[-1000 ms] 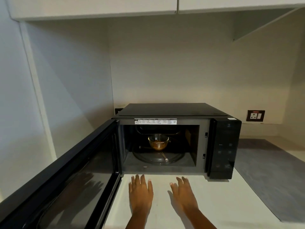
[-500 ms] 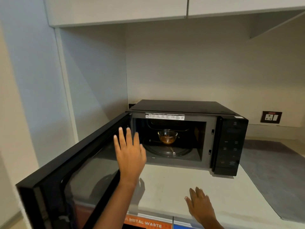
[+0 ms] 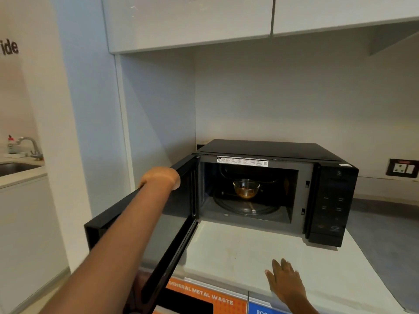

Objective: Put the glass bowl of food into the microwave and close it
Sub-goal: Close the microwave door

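The black microwave (image 3: 272, 148) stands on the white counter (image 3: 238, 248) with its door (image 3: 181, 236) swung out to the left. Inside, a glass bowl (image 3: 246, 189) with brownish food sits on the turntable (image 3: 247, 209). My left arm reaches over the door's top edge; my left hand (image 3: 159, 177) bends down behind the door, fingers hidden. My right hand (image 3: 284, 284) rests flat on the counter's front edge, fingers spread and holding nothing.
The microwave's control panel (image 3: 333, 200) is on its right side. A grey mat (image 3: 385, 236) covers the counter at right, below a wall socket (image 3: 402, 168). Cabinets (image 3: 190, 21) hang overhead. A sink with a tap (image 3: 29, 145) lies far left. Orange waste-bin labels (image 3: 201, 293) sit below the counter.
My left hand has lifted off the counter, risen in front of the door and reached over its top edge. My right hand slid back to the counter's front. The view pulled back.
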